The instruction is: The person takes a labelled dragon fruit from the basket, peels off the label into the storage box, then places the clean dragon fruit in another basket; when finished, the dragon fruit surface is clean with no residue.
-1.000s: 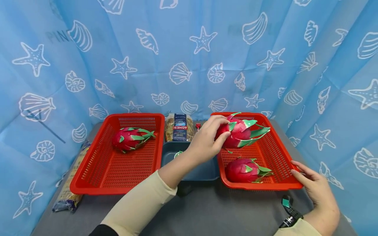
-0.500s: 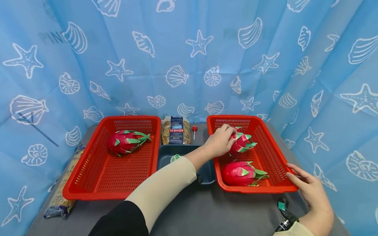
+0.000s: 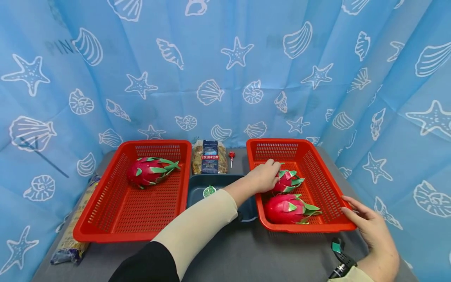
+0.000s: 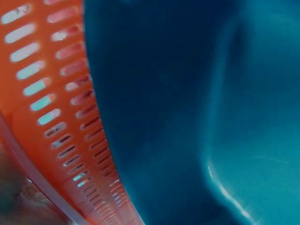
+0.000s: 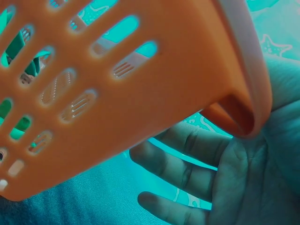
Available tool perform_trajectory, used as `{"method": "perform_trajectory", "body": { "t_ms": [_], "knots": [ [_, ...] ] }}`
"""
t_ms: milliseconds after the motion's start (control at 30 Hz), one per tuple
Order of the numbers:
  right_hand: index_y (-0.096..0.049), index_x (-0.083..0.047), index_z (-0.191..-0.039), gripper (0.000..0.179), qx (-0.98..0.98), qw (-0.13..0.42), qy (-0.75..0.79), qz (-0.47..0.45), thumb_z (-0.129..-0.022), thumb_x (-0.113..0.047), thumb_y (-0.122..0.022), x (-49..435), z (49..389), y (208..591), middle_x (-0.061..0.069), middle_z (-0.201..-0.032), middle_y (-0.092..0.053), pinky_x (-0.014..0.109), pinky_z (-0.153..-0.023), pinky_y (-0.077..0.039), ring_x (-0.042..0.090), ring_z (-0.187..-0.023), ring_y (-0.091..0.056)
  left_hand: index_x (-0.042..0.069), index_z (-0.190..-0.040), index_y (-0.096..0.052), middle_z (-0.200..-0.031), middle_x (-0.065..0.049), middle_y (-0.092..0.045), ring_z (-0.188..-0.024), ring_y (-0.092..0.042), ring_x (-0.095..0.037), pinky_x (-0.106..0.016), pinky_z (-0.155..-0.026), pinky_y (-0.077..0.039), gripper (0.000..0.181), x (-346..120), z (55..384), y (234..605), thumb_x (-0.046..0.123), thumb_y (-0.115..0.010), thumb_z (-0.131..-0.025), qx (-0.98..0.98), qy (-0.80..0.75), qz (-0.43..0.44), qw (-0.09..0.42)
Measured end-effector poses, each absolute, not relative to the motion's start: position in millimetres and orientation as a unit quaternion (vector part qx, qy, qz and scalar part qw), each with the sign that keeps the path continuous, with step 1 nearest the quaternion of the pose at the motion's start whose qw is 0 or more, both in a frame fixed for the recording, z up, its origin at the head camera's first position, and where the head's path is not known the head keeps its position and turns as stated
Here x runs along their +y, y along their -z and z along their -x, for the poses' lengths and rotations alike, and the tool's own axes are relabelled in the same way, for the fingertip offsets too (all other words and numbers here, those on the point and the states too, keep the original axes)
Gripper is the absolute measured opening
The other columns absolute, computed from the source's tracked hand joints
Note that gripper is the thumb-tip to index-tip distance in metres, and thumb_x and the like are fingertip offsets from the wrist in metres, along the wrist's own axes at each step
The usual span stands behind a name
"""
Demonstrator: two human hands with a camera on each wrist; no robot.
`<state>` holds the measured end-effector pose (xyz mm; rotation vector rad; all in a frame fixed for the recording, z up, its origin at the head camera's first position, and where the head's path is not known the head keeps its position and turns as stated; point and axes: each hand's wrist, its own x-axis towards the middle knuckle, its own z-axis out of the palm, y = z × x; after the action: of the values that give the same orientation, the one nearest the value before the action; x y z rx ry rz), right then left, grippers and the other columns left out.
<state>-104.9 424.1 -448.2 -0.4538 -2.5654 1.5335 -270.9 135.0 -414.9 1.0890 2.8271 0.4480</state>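
Note:
My left hand [image 3: 262,177] grips a dragon fruit [image 3: 289,181] down inside the right red basket [image 3: 325,176]; its palm and fingers cover the fruit's left end. A second dragon fruit [image 3: 287,208] lies just in front of it in that basket. With thumb and index finger, my right hand [image 3: 373,227] holds the basket's right rim near the front corner. In the right wrist view, the other fingers [image 5: 183,173] spread below the slotted wall [image 5: 173,84]. The left wrist view shows the basket's slotted side [image 4: 51,93], with a sliver of hand [image 4: 28,201] at lower left.
Another red basket [image 3: 141,207] on the left holds one dragon fruit [image 3: 151,171]. Between the baskets sit a dark blue tray [image 3: 220,180], a pasta bag [image 3: 210,157] and a red lollipop [image 3: 231,155]. A long pasta packet [image 3: 72,235] lies beside the left basket. A patterned curtain [image 3: 225,70] hangs behind.
My left hand has lowered the dragon fruit from above the right basket into it, beside the front fruit. My right hand has stayed on the rim. The head view has shifted slightly.

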Motion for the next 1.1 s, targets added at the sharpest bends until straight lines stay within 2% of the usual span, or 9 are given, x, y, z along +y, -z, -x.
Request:
{"method": "perform_trajectory", "body": {
  "t_ms": [333, 567, 700, 800, 900, 1100],
  "knots": [
    [-0.053, -0.035, -0.150, 0.052, -0.844, 0.028, -0.511, 0.159, -0.100, -0.035, -0.068, 423.8, 102.2, 447.0, -0.033, -0.092, -0.058, 0.015, -0.069, -0.052, -0.002, -0.083, -0.067, 0.014, -0.141, -0.057, -0.118, 0.000, -0.058, -0.098, -0.057, -0.008, -0.022, -0.086, -0.054, 0.047, 131.9, 267.8, 413.9, 0.035, -0.067, -0.100, 0.927, -0.151, -0.343, 0.030],
    [-0.057, -0.044, -0.143, 0.045, -0.834, 0.036, -0.529, 0.151, -0.100, -0.033, -0.068, 424.8, 105.6, 447.1, -0.031, -0.091, -0.062, 0.017, -0.068, -0.053, 0.002, -0.080, -0.069, 0.012, -0.143, -0.056, -0.125, -0.001, -0.059, -0.104, -0.057, -0.009, -0.021, -0.086, -0.054, 0.050, 120.9, 259.9, 400.1, 0.031, -0.069, -0.099, 0.916, -0.196, -0.349, 0.000],
    [-0.058, -0.041, -0.144, 0.046, -0.837, 0.039, -0.523, 0.153, -0.100, -0.033, -0.069, 424.2, 108.1, 446.5, -0.030, -0.091, -0.061, 0.017, -0.067, -0.054, 0.001, -0.079, -0.069, 0.012, -0.142, -0.057, -0.130, -0.003, -0.060, -0.111, -0.058, -0.011, -0.024, -0.089, -0.054, 0.048, 110.6, 251.6, 391.7, 0.028, -0.069, -0.098, 0.905, -0.247, -0.346, -0.031],
    [-0.055, -0.030, -0.149, 0.052, -0.846, 0.043, -0.506, 0.162, -0.099, -0.037, -0.069, 422.7, 110.6, 445.9, -0.030, -0.093, -0.059, 0.014, -0.066, -0.052, -0.001, -0.079, -0.068, 0.011, -0.141, -0.057, -0.132, -0.003, -0.061, -0.115, -0.058, -0.012, -0.026, -0.091, -0.054, 0.047, 101.2, 244.0, 387.4, 0.027, -0.069, -0.098, 0.895, -0.275, -0.343, -0.066],
    [-0.051, -0.021, -0.153, 0.060, -0.853, 0.044, -0.493, 0.168, -0.099, -0.040, -0.068, 421.7, 112.7, 445.7, -0.029, -0.094, -0.058, 0.013, -0.065, -0.050, -0.002, -0.080, -0.067, 0.012, -0.140, -0.058, -0.132, -0.003, -0.061, -0.117, -0.058, -0.014, -0.028, -0.093, -0.054, 0.048, 90.3, 234.0, 384.0, 0.028, -0.070, -0.097, 0.892, -0.271, -0.342, -0.122],
    [-0.047, -0.023, -0.155, 0.061, -0.850, 0.032, -0.500, 0.162, -0.099, -0.038, -0.068, 422.5, 111.8, 446.6, -0.029, -0.094, -0.059, 0.018, -0.066, -0.054, -0.001, -0.079, -0.068, 0.011, -0.138, -0.061, -0.133, -0.004, -0.062, -0.122, -0.058, -0.017, -0.033, -0.100, -0.052, 0.049, 62.3, 204.9, 380.8, 0.028, -0.073, -0.093, 0.873, -0.237, -0.348, -0.244]
  ]
}}
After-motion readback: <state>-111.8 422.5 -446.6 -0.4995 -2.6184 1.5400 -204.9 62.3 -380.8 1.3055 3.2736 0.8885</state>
